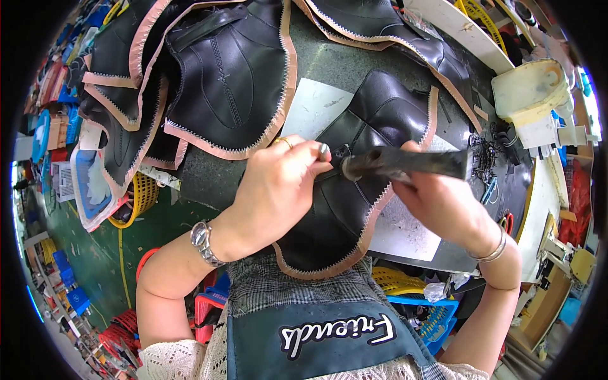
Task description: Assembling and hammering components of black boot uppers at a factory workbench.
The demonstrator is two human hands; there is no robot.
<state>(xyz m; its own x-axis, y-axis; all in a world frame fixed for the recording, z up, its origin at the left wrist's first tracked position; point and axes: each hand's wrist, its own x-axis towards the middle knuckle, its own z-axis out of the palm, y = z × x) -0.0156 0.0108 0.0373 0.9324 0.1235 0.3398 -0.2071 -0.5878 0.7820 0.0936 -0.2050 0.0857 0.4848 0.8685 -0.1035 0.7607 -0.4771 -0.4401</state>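
Observation:
A black leather shoe upper [335,221] with a zigzag-stitched tan edge lies in front of me, its near end reaching my apron. Above its middle, my left hand [278,187] pinches a short metal punch [324,152], whose round end shows between thumb and fingers. My right hand [440,199] is closed round a dark, worn hammer [437,163]. The hammer's round face is close to the punch, with a small gap between them. Its handle is mostly hidden by my fingers. A white sheet [408,237] lies partly under the upper.
More black uppers [234,82] with tan edges lie on the dark worktable [320,57] at the left and back. A cloudy plastic tub [532,92] stands at the right. Yellow baskets [142,197] and a blue crate [437,316] sit below the table edge.

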